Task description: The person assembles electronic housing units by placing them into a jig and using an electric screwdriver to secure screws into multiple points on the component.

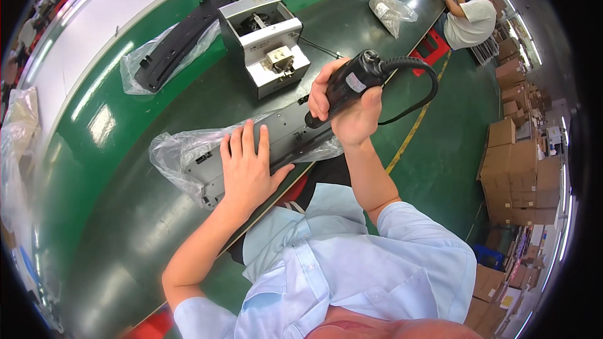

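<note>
Taking as centre of my clock the long dark-grey panel with small black fittings [286, 129], I see it lying on the glossy dark-green counter [125, 213], upon crumpled clear plastic wrapping [166, 162]. Between seven and eight o'clock, the left hand [246, 166] rests on the panel, its fingers slightly spread and gripping nothing. At two o'clock, the right hand [357, 116] has its fingers wrapped around a black cylindrical power tool [352, 85]; I cannot tell whether its tip touches the panel.

In my judgement, slipping is the main danger: the wrapping looks smooth, so uneven pressing by the left hand could turn the panel. The tool appears tilted, so its tip may slide and scratch the surface. The black ribbed cable [433, 81], looping between two and three o'clock, could also pull the tool aside if it catches.
</note>
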Demonstrator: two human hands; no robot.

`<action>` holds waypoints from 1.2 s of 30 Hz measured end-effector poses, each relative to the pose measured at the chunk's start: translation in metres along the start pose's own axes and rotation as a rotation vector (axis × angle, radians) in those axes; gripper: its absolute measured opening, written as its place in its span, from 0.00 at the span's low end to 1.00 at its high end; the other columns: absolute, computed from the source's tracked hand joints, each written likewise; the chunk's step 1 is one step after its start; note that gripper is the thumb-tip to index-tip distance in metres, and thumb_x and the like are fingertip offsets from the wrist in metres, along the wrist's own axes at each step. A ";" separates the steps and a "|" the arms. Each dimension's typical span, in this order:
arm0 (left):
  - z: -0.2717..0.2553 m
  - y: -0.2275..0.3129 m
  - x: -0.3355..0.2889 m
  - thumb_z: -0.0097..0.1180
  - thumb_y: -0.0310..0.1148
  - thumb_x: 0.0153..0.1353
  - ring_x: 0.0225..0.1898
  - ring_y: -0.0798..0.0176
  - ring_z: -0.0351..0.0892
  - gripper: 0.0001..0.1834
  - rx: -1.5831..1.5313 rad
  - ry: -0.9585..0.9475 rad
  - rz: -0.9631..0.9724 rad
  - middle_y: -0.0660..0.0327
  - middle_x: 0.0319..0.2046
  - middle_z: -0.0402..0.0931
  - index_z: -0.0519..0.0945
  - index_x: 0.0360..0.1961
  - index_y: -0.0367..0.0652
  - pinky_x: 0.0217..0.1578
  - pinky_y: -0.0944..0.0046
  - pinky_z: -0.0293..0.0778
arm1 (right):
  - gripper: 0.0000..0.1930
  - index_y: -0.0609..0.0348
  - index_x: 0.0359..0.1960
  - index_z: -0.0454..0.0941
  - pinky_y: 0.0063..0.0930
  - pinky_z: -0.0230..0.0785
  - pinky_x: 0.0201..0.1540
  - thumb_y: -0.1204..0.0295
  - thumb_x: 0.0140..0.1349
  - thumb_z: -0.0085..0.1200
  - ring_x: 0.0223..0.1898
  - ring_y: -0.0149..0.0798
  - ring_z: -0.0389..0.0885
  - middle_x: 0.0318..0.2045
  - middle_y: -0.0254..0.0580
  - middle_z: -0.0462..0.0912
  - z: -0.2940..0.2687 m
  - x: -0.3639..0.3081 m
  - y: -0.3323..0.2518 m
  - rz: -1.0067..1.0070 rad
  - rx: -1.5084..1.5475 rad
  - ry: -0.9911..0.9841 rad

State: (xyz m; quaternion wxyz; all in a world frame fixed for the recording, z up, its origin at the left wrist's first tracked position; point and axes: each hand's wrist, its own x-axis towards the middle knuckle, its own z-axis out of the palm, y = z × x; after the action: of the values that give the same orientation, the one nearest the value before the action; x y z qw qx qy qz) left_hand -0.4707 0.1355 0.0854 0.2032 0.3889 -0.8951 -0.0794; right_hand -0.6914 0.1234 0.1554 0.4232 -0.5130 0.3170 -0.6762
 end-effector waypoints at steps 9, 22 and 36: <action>-0.001 0.001 0.003 0.73 0.56 0.50 0.65 0.37 0.65 0.49 0.005 -0.014 -0.004 0.39 0.66 0.65 0.73 0.64 0.31 0.65 0.34 0.59 | 0.44 0.63 0.41 0.71 0.25 0.65 0.24 0.25 0.60 0.49 0.18 0.30 0.71 0.19 0.38 0.73 -0.007 -0.011 0.021 0.108 0.006 -0.024; 0.002 0.000 -0.002 0.73 0.55 0.49 0.65 0.37 0.64 0.49 0.033 0.027 0.007 0.39 0.65 0.66 0.72 0.65 0.32 0.65 0.37 0.58 | 0.38 0.68 0.39 0.75 0.23 0.65 0.22 0.35 0.67 0.52 0.18 0.30 0.72 0.20 0.41 0.76 0.004 0.092 0.036 -0.346 0.126 0.093; -0.002 -0.003 0.000 0.74 0.54 0.48 0.64 0.37 0.65 0.50 0.027 0.005 -0.006 0.39 0.65 0.66 0.72 0.65 0.32 0.64 0.37 0.58 | 0.39 0.71 0.41 0.76 0.24 0.67 0.22 0.34 0.69 0.48 0.18 0.30 0.74 0.21 0.41 0.77 -0.048 0.053 0.023 -0.196 -0.068 0.186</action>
State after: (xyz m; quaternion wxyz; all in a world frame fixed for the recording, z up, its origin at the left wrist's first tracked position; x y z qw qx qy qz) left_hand -0.4678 0.1337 0.0857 0.1999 0.3944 -0.8944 -0.0669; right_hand -0.7381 0.0651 0.1455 0.3064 -0.4904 0.3261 -0.7479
